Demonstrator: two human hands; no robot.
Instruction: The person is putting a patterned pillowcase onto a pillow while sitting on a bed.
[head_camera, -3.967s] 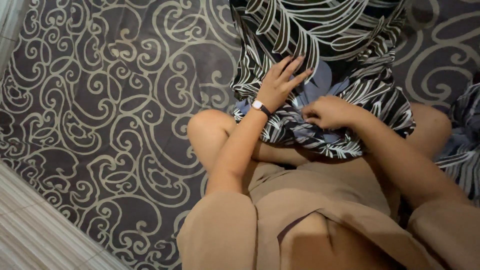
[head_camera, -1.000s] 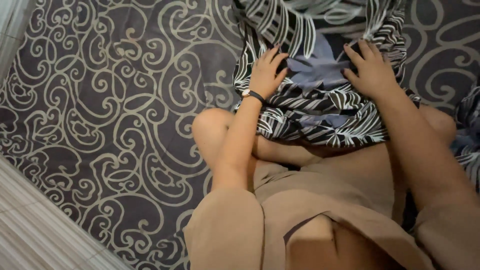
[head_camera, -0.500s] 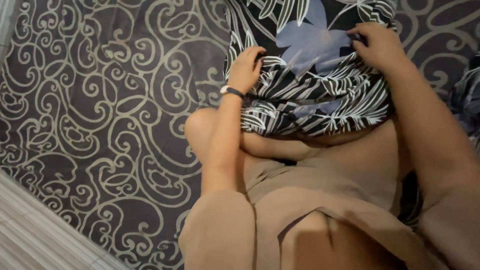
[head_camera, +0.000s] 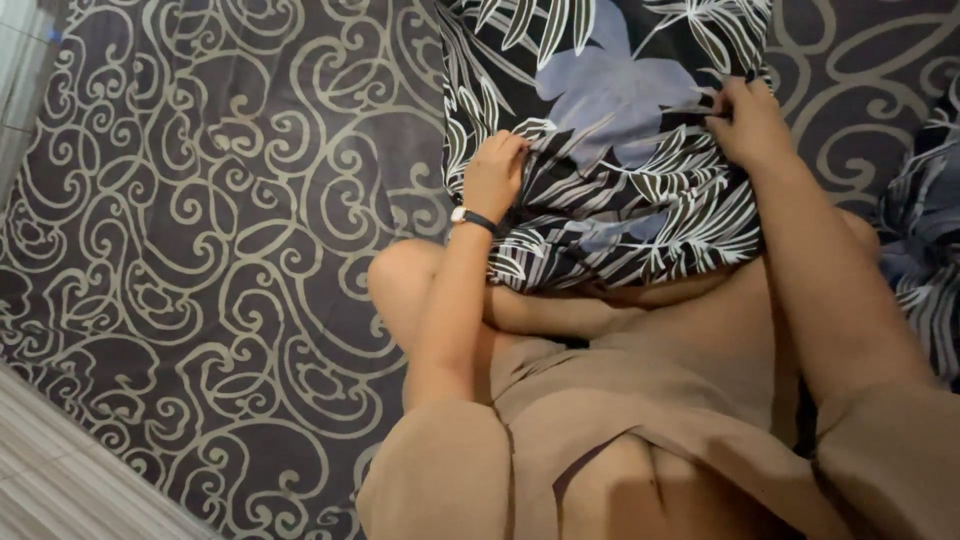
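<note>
Since a second ago both hands have closed: then they lay flat and spread on the garment (head_camera: 610, 150), and now each pinches a gather of it, the cloth drawn further up so the pale blue flower shows whole between them.

At far left a strip of pale tiled floor (head_camera: 60, 480) runs along the edge of the mattress (head_camera: 220, 230), whose dark sheet with cream scrolls gives a flat surface to work the cloth on. The person sits cross-legged on it, left knee (head_camera: 400, 280) bare, so the lap props the near hem.

Next comes the left hand (head_camera: 493, 175), a watch (head_camera: 470, 216) on its wrist. Its fingers are curled shut on the left edge of the garment, knuckles up, holding that side taut.

The garment, black with white leaves, lies spread from the lap outward across the sheet, its near part bunched in folds over the shins. Gripped at both sides, it stays stretched across the middle.

The right hand (head_camera: 748, 125) sits higher, fingers clenched on a fold at the right edge, thumb tucked under the cloth as far as I can tell.

At far right a second piece of patterned cloth (head_camera: 925, 240) lies heaped beside the right leg, untouched and apart from both hands. Tan clothing (head_camera: 640, 430) fills the foreground.
</note>
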